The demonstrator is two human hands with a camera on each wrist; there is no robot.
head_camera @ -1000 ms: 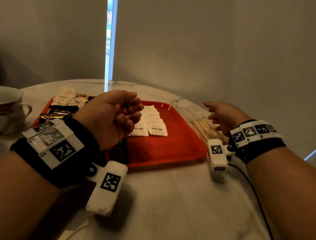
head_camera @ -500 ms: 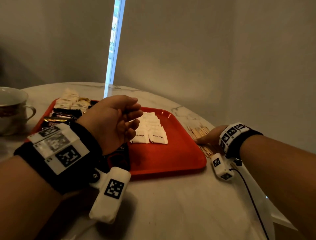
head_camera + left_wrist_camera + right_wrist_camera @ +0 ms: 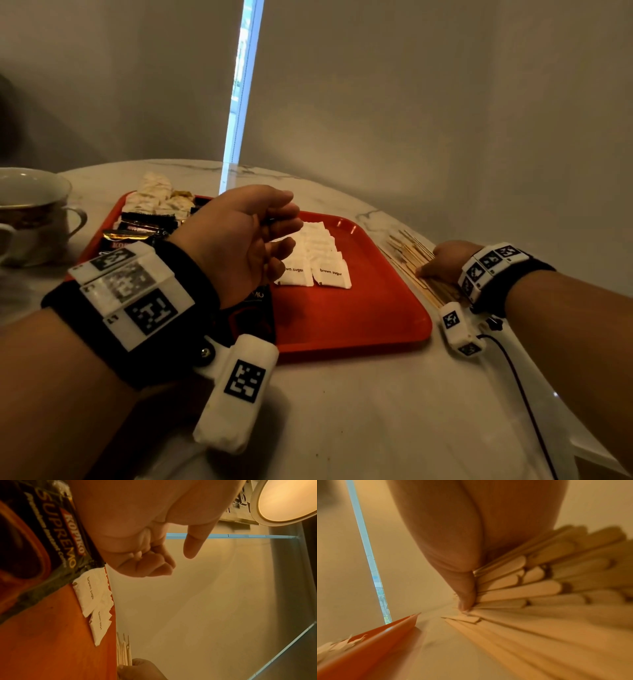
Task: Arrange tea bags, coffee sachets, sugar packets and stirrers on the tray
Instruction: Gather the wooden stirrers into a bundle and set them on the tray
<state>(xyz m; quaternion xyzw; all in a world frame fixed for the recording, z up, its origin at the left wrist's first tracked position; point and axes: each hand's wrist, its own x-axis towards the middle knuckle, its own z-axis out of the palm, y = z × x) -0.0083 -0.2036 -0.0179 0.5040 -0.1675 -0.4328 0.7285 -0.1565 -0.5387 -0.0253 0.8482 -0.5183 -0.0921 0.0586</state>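
Right hand lowered onto stirrers — thumb touching | left hand loosely curled, empty

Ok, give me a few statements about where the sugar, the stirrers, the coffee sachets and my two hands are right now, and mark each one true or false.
1. The brown sugar packets lie on the red tray. True.
2. The wooden stirrers are already on the tray. False: they lie on the marble table, right of the tray.
3. The right hand is on the stirrers. True.
4. The left hand holds a sugar packet. False: it holds nothing, its fingers loosely curled over the tray.
5. The coffee sachets sit right of the sugar packets. False: they sit left of them.
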